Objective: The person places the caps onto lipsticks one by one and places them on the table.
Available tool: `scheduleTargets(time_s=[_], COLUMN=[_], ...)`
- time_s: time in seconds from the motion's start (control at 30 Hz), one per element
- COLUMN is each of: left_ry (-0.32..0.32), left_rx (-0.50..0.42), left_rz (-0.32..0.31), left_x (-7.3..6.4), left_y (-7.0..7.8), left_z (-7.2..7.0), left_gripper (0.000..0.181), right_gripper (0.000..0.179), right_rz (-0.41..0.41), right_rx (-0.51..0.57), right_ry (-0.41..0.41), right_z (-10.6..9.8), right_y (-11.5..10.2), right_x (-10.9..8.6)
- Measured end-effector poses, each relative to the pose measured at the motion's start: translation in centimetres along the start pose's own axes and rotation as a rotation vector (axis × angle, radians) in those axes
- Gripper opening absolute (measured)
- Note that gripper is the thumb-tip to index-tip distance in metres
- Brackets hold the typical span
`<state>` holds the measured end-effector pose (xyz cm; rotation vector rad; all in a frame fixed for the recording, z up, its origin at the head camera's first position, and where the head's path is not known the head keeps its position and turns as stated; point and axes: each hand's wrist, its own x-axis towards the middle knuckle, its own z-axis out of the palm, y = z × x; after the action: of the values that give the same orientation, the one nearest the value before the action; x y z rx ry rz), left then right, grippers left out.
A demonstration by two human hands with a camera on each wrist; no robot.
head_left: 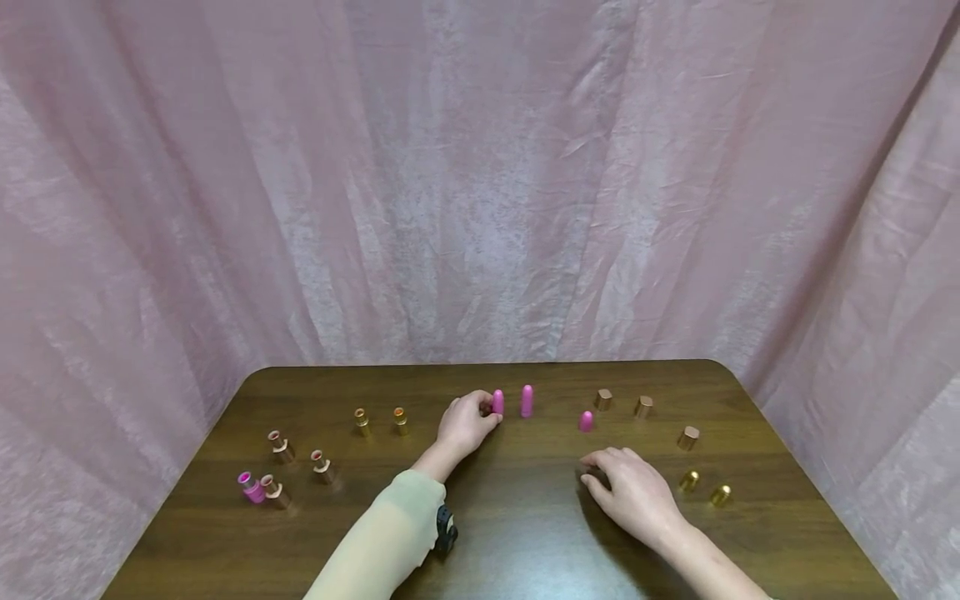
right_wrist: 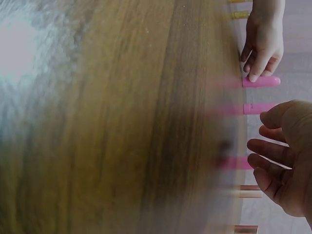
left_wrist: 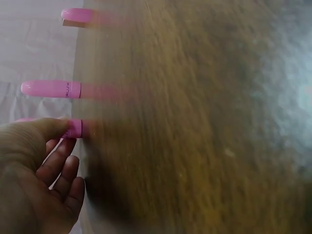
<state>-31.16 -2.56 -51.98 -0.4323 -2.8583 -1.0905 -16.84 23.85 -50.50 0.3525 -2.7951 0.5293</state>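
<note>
One free tube (head_left: 527,401): pink, upright, with a pink cap (head_left: 587,421) to its right.
Held tube (head_left: 498,402): just left of the free tube, long axis parallel.
Left hand (head_left: 467,425): the nearer, thumb and fingers pinching the held tube.
Right hand (head_left: 633,495): right and this side of the free tube, loosely spread, grasping nothing.
Lettering (left_wrist: 67,89): left wrist view shows it on the free tube; head view doesn't.

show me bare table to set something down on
Bare table lies between the left sleeve and right hand, also between the copper tubes and that sleeve. It's crowded where the open pink tube stands beside a copper one.
</note>
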Motion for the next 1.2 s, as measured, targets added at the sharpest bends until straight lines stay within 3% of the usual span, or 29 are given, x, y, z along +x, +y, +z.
scheduleTargets(time_s=[0.2,0.43,0.67,0.97,1.2], left_ry=[-0.015,-0.025,-0.031,-0.044,-0.024], left_rx=[-0.002,0.142,0.265,0.336,0.370], left_rz=[0.018,0.031,0.132,0.261,0.360], left_x=[-0.2,-1.8,-4.9,-9.6,-12.4], left_y=[-0.2,-0.8,-1.0,-0.4,0.1], left_z=[-0.1,-1.8,-3.8,-5.4,-6.2], left_gripper=[0.025,0.036,0.034,0.037,0.035], right_gripper=[0.019,0.021,0.032,0.040,0.038], right_rz=[0.031,0.130,0.200,0.254,0.278], right_rx=[0.011,0.081,0.118,0.143,0.145], right_ry=[-0.002,0.020,0.024,-0.059,-0.101], right_z=[-0.1,-0.8,-1.0,-0.5,0.0], right_y=[0.2,1.3,2.7,3.0,3.1], right_x=[0.1,1.3,3.4,6.1,7.3])
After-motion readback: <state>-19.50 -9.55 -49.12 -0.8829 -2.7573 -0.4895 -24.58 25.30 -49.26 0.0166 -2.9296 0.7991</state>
